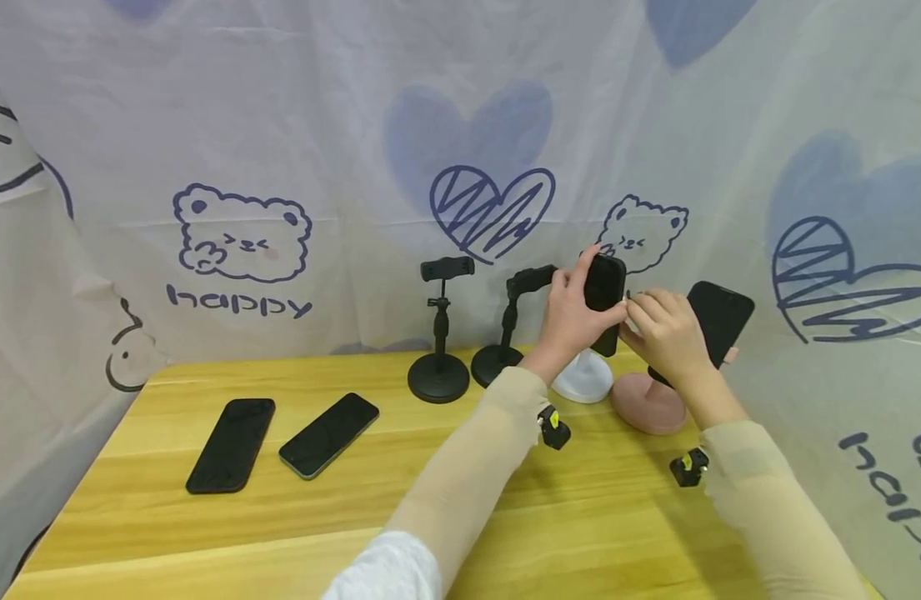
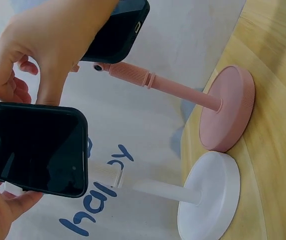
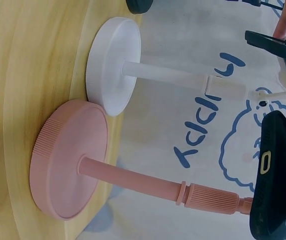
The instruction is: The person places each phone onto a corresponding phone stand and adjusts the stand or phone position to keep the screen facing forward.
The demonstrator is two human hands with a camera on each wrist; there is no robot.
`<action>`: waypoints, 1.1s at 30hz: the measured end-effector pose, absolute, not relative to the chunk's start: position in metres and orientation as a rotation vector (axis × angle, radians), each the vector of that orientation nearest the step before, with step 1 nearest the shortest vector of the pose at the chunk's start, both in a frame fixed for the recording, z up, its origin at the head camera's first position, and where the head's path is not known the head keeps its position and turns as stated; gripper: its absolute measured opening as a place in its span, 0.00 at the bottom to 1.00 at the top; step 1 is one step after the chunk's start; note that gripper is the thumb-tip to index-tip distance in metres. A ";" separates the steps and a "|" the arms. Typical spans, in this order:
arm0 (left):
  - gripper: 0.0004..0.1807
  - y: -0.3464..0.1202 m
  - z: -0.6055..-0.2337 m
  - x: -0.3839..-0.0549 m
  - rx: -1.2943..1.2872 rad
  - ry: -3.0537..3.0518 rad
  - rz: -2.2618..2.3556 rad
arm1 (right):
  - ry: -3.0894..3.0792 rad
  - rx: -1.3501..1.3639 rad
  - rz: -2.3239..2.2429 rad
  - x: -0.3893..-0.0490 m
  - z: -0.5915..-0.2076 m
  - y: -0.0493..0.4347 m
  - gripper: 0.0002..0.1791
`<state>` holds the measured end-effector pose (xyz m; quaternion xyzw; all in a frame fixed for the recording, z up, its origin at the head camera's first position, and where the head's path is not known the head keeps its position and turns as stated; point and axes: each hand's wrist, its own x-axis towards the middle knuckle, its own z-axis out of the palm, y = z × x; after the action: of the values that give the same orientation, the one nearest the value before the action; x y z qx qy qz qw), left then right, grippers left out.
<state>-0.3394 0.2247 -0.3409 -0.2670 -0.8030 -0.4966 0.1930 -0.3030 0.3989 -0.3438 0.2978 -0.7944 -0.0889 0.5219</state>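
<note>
My left hand (image 1: 573, 312) grips a black smartphone (image 1: 604, 300) by its left edge, fingers and thumb spread along it. The phone stands upright at the top of a white phone stand (image 2: 215, 200); part of its white clamp (image 2: 13, 188) shows beside my left thumb. From the other side, my right hand (image 1: 670, 329) has its bent fingers at the phone's right edge, by the clamp; their exact contact is partly hidden. Behind that hand, another dark phone (image 1: 718, 321) sits tilted on a pink phone stand (image 3: 90, 165).
Two black phone stands (image 1: 439, 379) (image 1: 498, 358) with bare clamps stand left of the white one. On the wooden table (image 1: 340, 517), two more smartphones (image 1: 231, 446) (image 1: 329, 435) lie flat at the left. A printed curtain (image 1: 355, 167) hangs close behind.
</note>
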 end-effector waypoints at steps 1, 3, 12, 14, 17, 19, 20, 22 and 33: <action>0.49 0.225 -0.340 -0.339 -0.749 -2.260 -1.392 | -1.903 0.712 -0.216 -0.302 -0.344 0.399 0.14; 0.49 0.225 -0.339 -0.338 -0.753 -2.268 -1.391 | -1.907 0.709 -0.215 -0.301 -0.343 0.400 0.14; 0.49 0.226 -0.335 -0.338 -0.726 -2.315 -1.354 | -1.936 0.720 -0.189 -0.297 -0.340 0.404 0.15; 0.49 0.227 -0.335 -0.338 -0.716 -2.323 -1.348 | -1.938 0.723 -0.170 -0.296 -0.340 0.404 0.15; 0.49 0.228 -0.334 -0.339 -0.706 -2.335 -1.322 | -1.934 0.726 -0.147 -0.295 -0.340 0.403 0.15; 0.49 0.229 -0.333 -0.339 -0.698 -2.343 -1.301 | -1.930 0.728 -0.136 -0.294 -0.339 0.403 0.15; 0.49 0.230 -0.332 -0.339 -0.693 -2.346 -1.288 | -1.929 0.725 -0.136 -0.294 -0.339 0.403 0.15; 0.49 0.231 -0.332 -0.339 -0.681 -2.352 -1.263 | -1.922 0.722 -0.131 -0.294 -0.340 0.403 0.15; 0.50 0.234 -0.334 -0.339 -0.669 -2.360 -1.163 | -1.988 0.710 -0.076 -0.293 -0.344 0.403 0.16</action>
<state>-0.3389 0.2341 -0.3344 -0.2409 -0.8495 -0.4188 0.2120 -0.2927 0.4026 -0.3436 0.2925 -0.8193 -0.0313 0.4921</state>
